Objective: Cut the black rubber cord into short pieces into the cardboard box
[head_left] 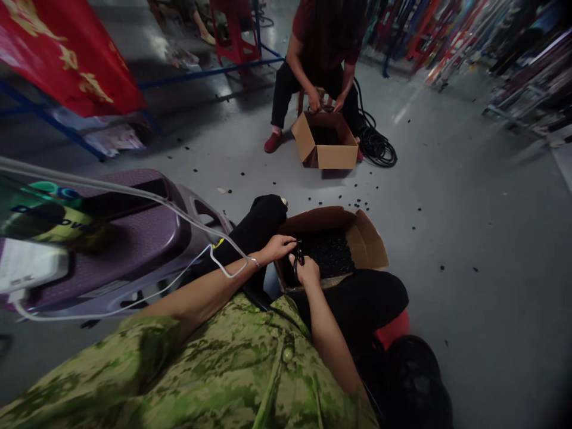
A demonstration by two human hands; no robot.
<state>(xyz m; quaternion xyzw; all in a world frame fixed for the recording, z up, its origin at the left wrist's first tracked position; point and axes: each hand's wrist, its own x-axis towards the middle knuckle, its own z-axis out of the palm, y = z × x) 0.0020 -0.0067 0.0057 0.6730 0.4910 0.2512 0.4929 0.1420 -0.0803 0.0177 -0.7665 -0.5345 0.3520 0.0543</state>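
Observation:
My right hand (308, 271) is closed round the handles of what look like dark scissors (299, 257), over the left side of an open cardboard box (370, 238). Close beside the blades, my left hand (277, 247) is closed, fingertips pinched at a small dark piece too unclear to name. Many small black pieces (330, 253) fill the bottom of the box, which stands between my knees. A thick black cord or tube (257, 298) lies across my lap; whether it runs to my left hand is hidden.
Opposite, a seated person (328, 59) works with both hands over another cardboard box (337, 156), beside a coiled black hose (379, 146). A purple stool (147, 238) on my left bears a white box (33, 268) and cables. Black bits lie scattered on the floor; racks stand at right.

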